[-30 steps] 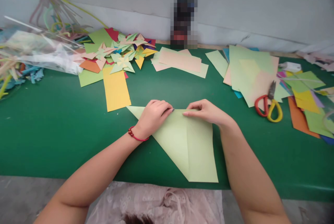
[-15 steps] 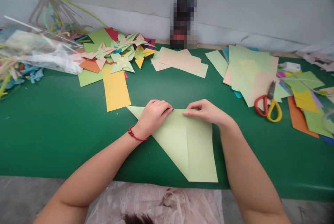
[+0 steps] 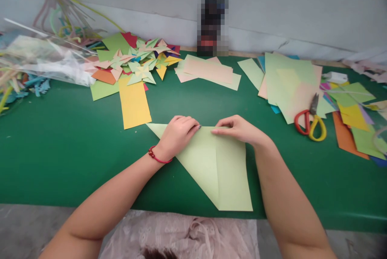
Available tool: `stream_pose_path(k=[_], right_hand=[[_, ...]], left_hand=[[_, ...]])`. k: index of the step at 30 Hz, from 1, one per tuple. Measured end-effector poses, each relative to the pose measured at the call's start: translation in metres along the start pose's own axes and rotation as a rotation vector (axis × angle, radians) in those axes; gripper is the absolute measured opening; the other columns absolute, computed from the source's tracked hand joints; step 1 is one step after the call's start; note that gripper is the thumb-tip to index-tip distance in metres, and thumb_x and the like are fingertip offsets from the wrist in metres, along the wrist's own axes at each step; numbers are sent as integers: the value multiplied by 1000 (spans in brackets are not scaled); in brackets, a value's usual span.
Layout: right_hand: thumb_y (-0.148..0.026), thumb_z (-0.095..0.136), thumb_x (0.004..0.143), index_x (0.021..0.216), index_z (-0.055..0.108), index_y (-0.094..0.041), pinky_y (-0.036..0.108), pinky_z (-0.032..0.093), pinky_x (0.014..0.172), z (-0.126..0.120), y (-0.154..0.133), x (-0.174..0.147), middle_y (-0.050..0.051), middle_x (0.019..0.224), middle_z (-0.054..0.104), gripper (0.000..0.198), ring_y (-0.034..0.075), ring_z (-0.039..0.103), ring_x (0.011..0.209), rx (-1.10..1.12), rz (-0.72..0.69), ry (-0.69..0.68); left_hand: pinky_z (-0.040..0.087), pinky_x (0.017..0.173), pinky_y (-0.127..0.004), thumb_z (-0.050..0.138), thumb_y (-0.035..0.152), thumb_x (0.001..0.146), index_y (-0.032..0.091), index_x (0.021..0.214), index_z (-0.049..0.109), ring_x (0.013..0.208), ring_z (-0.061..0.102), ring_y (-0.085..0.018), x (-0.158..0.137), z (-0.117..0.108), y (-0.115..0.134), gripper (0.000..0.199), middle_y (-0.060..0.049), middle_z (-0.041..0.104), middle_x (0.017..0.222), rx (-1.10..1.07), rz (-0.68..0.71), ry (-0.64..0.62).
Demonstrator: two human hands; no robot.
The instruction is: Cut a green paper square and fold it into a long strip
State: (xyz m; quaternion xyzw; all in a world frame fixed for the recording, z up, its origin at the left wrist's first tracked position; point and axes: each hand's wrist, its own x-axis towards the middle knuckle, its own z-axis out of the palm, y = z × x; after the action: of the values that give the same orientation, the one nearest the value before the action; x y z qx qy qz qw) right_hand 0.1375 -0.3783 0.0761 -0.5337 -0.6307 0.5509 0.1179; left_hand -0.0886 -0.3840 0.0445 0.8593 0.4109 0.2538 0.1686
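Note:
A pale green sheet of paper lies on the green table in front of me. Its left part is folded over into a slanted triangle, and a straight unfolded strip runs down the right. My left hand rests on the triangle with curled fingers, gripping the paper along its far edge. A red beaded bracelet circles that wrist. Pinched at the same far edge, a little to the right, the paper is between the thumb and fingers of my right hand. Parts of the edge are hidden beneath both hands.
Scissors with red and yellow handles lie at the right by stacked paper sheets. Folded paper stars and a yellow paper rectangle are at the back left, near a clear plastic bag. Pink paper strips lie at the back.

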Motion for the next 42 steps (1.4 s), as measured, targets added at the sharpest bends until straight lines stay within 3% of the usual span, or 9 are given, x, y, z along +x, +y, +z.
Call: stream_pose_path(k=[8, 23, 28, 34, 42], right_hand=[[-58, 58, 70, 75, 67, -19, 27, 37, 57, 0, 0, 0, 2, 72, 60, 40, 15, 51, 66, -31, 8, -1], [-59, 58, 70, 74, 67, -19, 27, 36, 58, 1, -1, 0, 2, 72, 62, 41, 15, 51, 67, -52, -22, 21], [-57, 58, 72, 76, 70, -21, 29, 40, 63, 2, -1, -1, 2, 78, 66, 39, 18, 56, 75, -87, -41, 42], [-52, 63, 70, 95, 72, -26, 32, 46, 79, 2, -1, 0, 1, 98, 70, 37, 23, 61, 94, -12, -43, 32], [-55, 57, 74, 80, 72, -23, 31, 44, 72, 5, -3, 1, 3, 85, 70, 36, 21, 61, 83, -85, -93, 98]], left_hand=[[40, 82, -30, 41, 23, 92, 19, 83, 56, 74, 56, -13, 0, -1, 1, 18, 1, 63, 78, -8, -5, -10], [39, 82, -30, 43, 22, 92, 19, 81, 54, 74, 54, -13, 0, -3, 4, 16, 1, 62, 78, -8, -1, -27], [39, 81, -30, 41, 22, 93, 19, 81, 54, 73, 54, -13, 0, -2, 4, 18, 1, 61, 76, -1, 7, -32], [39, 81, -30, 40, 23, 93, 19, 81, 54, 74, 55, -13, 0, -2, 3, 19, 1, 61, 76, -1, 3, -25], [39, 81, -30, 40, 23, 93, 19, 81, 54, 75, 55, -13, 1, -3, 4, 19, 1, 61, 77, -8, 0, -29]])
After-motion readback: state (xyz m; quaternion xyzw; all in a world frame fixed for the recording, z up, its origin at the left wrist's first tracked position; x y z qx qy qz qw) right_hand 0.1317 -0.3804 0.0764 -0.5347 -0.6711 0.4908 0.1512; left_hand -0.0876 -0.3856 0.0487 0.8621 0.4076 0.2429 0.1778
